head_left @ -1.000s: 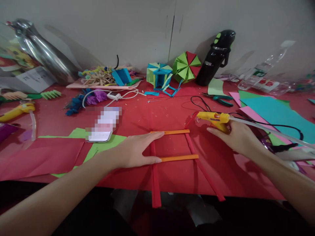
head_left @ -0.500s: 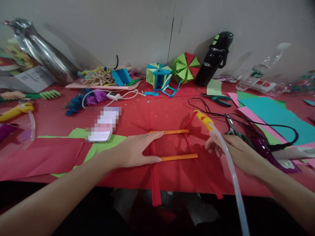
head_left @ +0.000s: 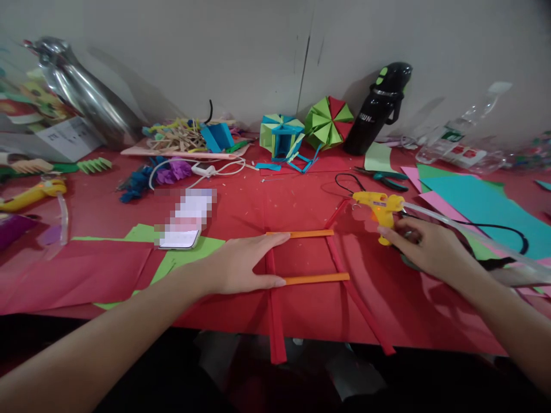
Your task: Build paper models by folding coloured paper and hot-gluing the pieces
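Grey wall point(head_left: 193, 51) backs a red table point(head_left: 232, 209), where a metal jug point(head_left: 86, 86) and a black bottle point(head_left: 379, 112) stand closed, their contents hidden. Near the jug sits a white box point(head_left: 71, 140); colourful things show just behind it, though I cannot tell whether they are inside. A pale pink board point(head_left: 150, 152) bears a heap of wooden sticks point(head_left: 181, 135) and an open blue paper box point(head_left: 217, 137). At the right stands a clear bottle point(head_left: 456, 135) with a green label. Nearer the front edge, two orange strips point(head_left: 314, 234) lie across two red strips point(head_left: 276, 321) — a ladder-like frame. The left hand point(head_left: 245, 264) is spread, forefinger on the farther orange strip, thumb on the nearer; the right hand point(head_left: 430, 246) pinches the handle of a yellow glue gun point(head_left: 379, 206) beside the frame.
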Demonstrator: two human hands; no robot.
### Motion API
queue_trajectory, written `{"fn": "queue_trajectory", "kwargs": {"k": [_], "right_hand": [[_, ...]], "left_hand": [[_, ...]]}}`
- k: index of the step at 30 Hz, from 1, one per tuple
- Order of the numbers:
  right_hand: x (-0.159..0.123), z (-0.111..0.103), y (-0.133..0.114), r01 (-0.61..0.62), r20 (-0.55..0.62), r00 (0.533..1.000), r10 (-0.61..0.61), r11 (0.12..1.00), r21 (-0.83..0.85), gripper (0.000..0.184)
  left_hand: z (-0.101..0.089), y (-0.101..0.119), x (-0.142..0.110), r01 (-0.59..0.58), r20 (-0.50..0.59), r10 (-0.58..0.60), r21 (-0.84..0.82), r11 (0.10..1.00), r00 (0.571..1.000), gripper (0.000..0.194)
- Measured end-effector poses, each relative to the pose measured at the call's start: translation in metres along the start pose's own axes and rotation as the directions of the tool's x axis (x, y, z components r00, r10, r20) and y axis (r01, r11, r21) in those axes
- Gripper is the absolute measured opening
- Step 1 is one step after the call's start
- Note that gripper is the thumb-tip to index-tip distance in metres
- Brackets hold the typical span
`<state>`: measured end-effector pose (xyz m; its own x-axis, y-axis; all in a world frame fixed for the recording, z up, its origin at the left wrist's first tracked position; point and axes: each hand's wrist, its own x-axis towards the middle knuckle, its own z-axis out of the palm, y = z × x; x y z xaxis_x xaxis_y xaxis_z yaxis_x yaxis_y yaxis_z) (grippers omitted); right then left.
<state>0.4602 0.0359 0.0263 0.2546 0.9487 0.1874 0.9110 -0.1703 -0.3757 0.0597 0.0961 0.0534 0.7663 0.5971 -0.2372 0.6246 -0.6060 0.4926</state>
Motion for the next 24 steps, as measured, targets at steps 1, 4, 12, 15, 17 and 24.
{"fn": "queue_trajectory", "kwargs": {"k": [1, 4, 12, 15, 17, 24], "right_hand": [[0.002, 0.004, 0.0, 0.005, 0.008, 1.0, -0.004, 1.0, -0.019, 0.043], [0.012, 0.015, -0.001, 0.05, 0.02, 0.999, -0.05, 0.998, -0.033, 0.038], [0.045, 0.023, -0.021, 0.183, -0.003, 0.983, -0.184, 0.977, -0.109, 0.046], [0.04, 0.012, -0.023, 0.09, -0.038, 0.995, -0.095, 0.989, -0.121, 0.049], [0.029, 0.002, -0.026, 0.044, -0.029, 0.998, -0.049, 0.987, -0.156, 0.048], [-0.004, 0.016, -0.068, 0.311, 0.139, 0.929, -0.342, 0.928, 0.206, 0.028]], "left_hand": [[0.0, 0.0, 0.0, 0.001, 0.0, -0.001, 0.0, 1.0, 1.0, 0.085], [-0.001, 0.001, 0.0, 0.011, 0.003, -0.011, -0.003, 1.0, 1.0, 0.084], [-0.003, 0.004, -0.002, 0.019, 0.008, -0.019, -0.023, 1.0, 1.0, 0.085], [-0.003, 0.003, -0.002, 0.015, 0.01, -0.015, -0.023, 1.0, 1.0, 0.085], [-0.003, 0.002, -0.002, 0.008, 0.01, -0.008, -0.017, 1.0, 1.0, 0.085], [0.0, 0.001, -0.002, -0.01, -0.006, 0.01, -0.021, 1.0, 1.0, 0.086]]}}
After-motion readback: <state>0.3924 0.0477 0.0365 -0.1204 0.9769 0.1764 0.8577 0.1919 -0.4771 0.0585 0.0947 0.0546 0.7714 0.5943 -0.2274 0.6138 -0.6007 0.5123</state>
